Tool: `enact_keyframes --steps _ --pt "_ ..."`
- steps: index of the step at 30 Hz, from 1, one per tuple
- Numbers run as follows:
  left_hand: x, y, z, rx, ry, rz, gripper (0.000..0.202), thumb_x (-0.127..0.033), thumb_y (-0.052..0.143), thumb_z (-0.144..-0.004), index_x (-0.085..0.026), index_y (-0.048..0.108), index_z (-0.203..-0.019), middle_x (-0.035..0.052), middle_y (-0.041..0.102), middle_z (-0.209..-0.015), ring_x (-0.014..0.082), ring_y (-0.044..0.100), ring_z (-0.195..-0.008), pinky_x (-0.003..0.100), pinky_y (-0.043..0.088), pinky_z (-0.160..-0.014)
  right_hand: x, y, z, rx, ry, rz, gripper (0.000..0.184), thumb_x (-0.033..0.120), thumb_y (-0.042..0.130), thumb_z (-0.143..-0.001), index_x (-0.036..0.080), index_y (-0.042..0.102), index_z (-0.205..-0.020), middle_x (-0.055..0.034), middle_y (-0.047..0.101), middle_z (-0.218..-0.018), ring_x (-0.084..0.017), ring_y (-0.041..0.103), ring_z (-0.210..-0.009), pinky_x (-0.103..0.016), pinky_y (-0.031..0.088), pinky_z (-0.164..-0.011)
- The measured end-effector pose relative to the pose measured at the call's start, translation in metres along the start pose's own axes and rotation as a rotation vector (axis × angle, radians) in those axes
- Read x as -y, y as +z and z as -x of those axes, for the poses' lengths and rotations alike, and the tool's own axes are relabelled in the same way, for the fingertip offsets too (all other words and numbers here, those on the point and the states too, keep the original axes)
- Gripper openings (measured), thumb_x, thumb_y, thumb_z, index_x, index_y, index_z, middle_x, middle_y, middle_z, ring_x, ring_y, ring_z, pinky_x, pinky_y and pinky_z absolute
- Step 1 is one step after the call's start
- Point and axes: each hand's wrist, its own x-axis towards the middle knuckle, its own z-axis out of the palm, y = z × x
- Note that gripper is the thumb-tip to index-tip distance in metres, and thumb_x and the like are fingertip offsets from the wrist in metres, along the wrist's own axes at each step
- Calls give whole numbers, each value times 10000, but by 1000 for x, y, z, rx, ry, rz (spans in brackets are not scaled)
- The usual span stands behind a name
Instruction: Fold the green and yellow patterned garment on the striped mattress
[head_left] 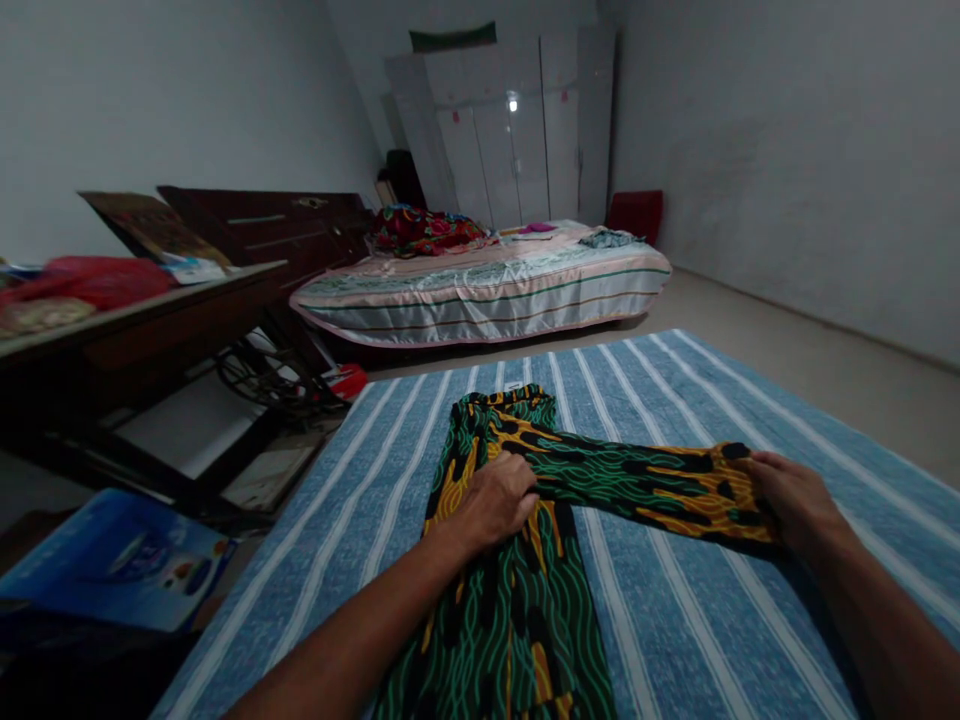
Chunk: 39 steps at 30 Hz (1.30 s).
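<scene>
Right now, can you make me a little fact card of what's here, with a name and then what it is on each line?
Clothes: one patterned garment
Colours: green, black and yellow-orange
Left hand: resting on the garment, fingers curled
Right hand: holding the end of a long side piece, which stretches out to the right
Left hand point
Right hand point
Underneath: blue cloth with white stripes
Behind: a bed in front of a pale wardrobe
Lower left: a blue box

Head-worn view, facing forward and down, striped cloth (660,400) near, wardrobe (491,150) far
</scene>
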Motion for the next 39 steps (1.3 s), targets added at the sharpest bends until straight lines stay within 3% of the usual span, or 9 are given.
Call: enact_keyframes --steps 6,11,13,19,23,27,30,33,39 --pt "-15 7 10 50 -73 -141 94 -137 510 -818 -176 583 -773 74 585 -848 221 523 -847 335 431 -736 7 4 7 -26 98 -13 159 183 658 -629 199 607 -779 6 627 -518 -206 616 -443 -288 499 -404" --pt "-5 8 18 -153 -135 144 106 -111 471 -796 -189 527 -751 30 568 -764 175 537 -775 289 424 -718 7 -1 -1 9 159 -123 120 134 576 -703 189 593 -808 -6 638 -538 -202 620 -445 -290 510 -420" --pt "-1 9 24 -175 -163 261 99 -102 474 -767 -194 500 -736 13 560 -738 158 540 -744 268 419 -694 5 -2 -4 18 181 -160 117 116 554 -716 185 586 -805 -15 646 -551 -198 621 -447 -292 514 -427" --pt "3 14 30 -70 -44 193 115 -92 440 -755 -195 484 -729 19 544 -741 164 527 -740 275 406 -689 2 0 -4 14 188 -133 163 92 555 -704 198 589 -824 5 634 -541 -200 621 -456 -307 518 -462" --pt "0 10 29 -17 -15 149 113 -92 453 -779 -196 492 -758 20 553 -770 164 531 -762 271 413 -702 4 -5 -3 82 132 -40 150 234 592 -780 193 608 -923 -26 679 -664 -209 653 -550 -320 534 -520" --pt "-7 8 27 43 -2 15 101 -105 472 -809 -193 520 -824 42 577 -843 190 538 -826 301 429 -741 9 -13 -3 180 13 220 558 415 729 -699 205 553 -1186 -79 707 -881 -248 683 -723 -311 534 -536" --pt "-13 9 24 93 -19 -104 109 -100 486 -808 -187 541 -846 53 589 -872 208 546 -851 320 442 -748 8 -10 -1 181 -55 348 813 301 804 -585 204 452 -1312 -66 710 -834 -247 678 -687 -278 506 -482" --pt "-17 10 22 106 -23 -168 143 -95 451 -841 -186 559 -865 54 600 -875 210 556 -857 324 451 -749 7 -3 1 97 -136 419 681 160 733 -567 180 529 -1216 -4 678 -658 -203 635 -535 -254 477 -443" --pt "-19 3 29 138 27 -145 103 -159 485 -857 -194 581 -844 49 603 -883 188 553 -831 306 447 -727 14 0 9 89 -76 176 571 178 692 -575 215 574 -1133 -20 694 -692 -218 656 -543 -297 534 -477"
